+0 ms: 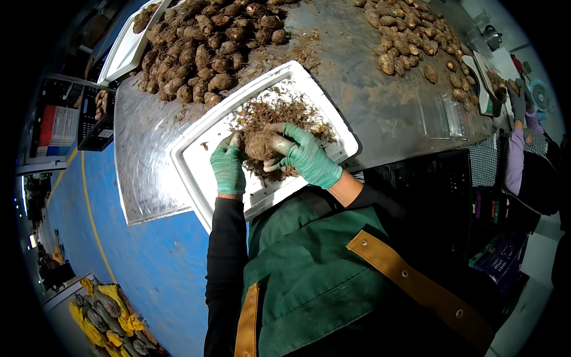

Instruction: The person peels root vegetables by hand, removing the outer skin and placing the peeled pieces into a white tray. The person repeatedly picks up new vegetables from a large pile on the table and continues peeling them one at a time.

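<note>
Both my hands wear green gloves and hold one brown, hairy root tuber (260,144) over a white tray (196,157). My left hand (228,163) grips the tuber's left side. My right hand (304,153) wraps its right side, fingers curled over the top. Loose brown root fibres (279,113) lie heaped in the tray beneath and behind the tuber.
The tray rests on a metal table (143,154). A big pile of tubers (202,47) lies behind it, another pile (410,35) at the far right. A second white tray (122,50) sits far left. Another person (520,149) works at the right. Yellow sacks (107,315) lie on the blue floor.
</note>
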`<move>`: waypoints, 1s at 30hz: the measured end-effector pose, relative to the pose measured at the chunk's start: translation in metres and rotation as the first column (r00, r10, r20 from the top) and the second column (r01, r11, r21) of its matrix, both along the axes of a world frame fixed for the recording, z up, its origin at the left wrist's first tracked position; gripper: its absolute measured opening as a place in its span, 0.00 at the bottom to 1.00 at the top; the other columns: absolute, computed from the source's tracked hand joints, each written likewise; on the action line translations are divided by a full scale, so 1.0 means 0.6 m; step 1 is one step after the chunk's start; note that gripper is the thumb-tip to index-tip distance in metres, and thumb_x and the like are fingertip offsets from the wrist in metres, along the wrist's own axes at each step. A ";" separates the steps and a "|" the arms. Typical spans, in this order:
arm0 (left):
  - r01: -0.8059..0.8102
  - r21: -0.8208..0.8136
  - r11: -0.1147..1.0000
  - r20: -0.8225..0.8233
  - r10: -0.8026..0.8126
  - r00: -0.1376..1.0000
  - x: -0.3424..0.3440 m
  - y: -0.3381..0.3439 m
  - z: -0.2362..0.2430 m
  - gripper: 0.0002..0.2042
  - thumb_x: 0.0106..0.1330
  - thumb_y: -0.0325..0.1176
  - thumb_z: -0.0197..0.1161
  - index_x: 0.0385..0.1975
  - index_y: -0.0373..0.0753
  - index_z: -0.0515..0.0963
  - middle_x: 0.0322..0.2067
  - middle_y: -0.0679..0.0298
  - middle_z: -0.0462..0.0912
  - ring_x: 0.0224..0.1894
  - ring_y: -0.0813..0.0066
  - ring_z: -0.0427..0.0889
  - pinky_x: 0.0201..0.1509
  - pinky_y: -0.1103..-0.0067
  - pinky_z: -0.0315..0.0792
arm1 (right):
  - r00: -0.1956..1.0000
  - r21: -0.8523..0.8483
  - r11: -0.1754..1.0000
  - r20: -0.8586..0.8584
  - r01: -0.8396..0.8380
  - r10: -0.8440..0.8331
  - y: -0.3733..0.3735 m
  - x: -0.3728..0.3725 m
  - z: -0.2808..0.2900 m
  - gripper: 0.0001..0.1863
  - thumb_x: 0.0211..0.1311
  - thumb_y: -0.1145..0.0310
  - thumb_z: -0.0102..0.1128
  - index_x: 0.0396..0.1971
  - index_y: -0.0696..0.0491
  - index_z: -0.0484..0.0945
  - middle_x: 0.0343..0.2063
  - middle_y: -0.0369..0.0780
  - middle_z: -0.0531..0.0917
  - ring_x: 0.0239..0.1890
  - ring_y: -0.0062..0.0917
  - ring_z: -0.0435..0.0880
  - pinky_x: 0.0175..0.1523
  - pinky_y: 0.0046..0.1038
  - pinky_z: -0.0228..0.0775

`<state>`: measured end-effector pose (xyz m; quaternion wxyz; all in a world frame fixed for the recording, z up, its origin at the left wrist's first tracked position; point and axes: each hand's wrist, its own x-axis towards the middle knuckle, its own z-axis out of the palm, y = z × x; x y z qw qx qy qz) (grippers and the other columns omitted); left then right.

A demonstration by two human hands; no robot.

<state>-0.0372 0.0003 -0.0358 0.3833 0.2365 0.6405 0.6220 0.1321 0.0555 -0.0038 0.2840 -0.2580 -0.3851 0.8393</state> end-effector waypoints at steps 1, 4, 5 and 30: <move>0.003 0.001 1.000 0.165 -0.003 0.986 -0.005 -0.014 0.001 0.11 0.64 0.35 0.57 0.34 0.31 0.76 0.24 0.65 0.77 0.23 0.80 0.75 0.27 0.81 0.72 | 0.997 -0.054 0.998 -0.065 0.026 -0.030 -0.001 -0.001 0.004 0.20 0.61 0.67 0.54 0.51 0.60 0.66 0.43 0.43 0.74 0.37 0.22 0.79 0.39 0.24 0.76; 0.159 0.019 0.987 0.198 -0.159 0.967 0.021 -0.027 0.041 0.15 0.63 0.40 0.57 0.37 0.32 0.75 0.23 0.65 0.76 0.22 0.80 0.74 0.26 0.82 0.71 | 0.993 0.200 0.972 -0.017 0.121 -0.120 0.008 0.004 -0.005 0.22 0.61 0.68 0.54 0.53 0.59 0.63 0.45 0.43 0.73 0.34 0.22 0.80 0.37 0.23 0.77; 0.195 -0.027 0.981 0.020 -0.194 0.981 0.032 -0.034 0.044 0.17 0.63 0.43 0.57 0.37 0.31 0.75 0.22 0.65 0.75 0.23 0.82 0.73 0.26 0.84 0.68 | 0.981 0.481 0.866 0.059 0.136 -0.187 0.012 -0.002 -0.020 0.23 0.61 0.68 0.54 0.54 0.59 0.63 0.45 0.44 0.73 0.34 0.22 0.80 0.37 0.23 0.77; 0.070 0.073 0.995 -0.109 -0.062 0.992 0.037 0.009 0.058 0.11 0.63 0.34 0.57 0.36 0.31 0.77 0.26 0.66 0.78 0.26 0.84 0.71 0.29 0.86 0.66 | 0.998 -0.249 0.966 0.033 0.064 -0.058 -0.001 -0.006 0.000 0.20 0.61 0.61 0.55 0.47 0.59 0.69 0.32 0.39 0.77 0.24 0.27 0.81 0.29 0.30 0.80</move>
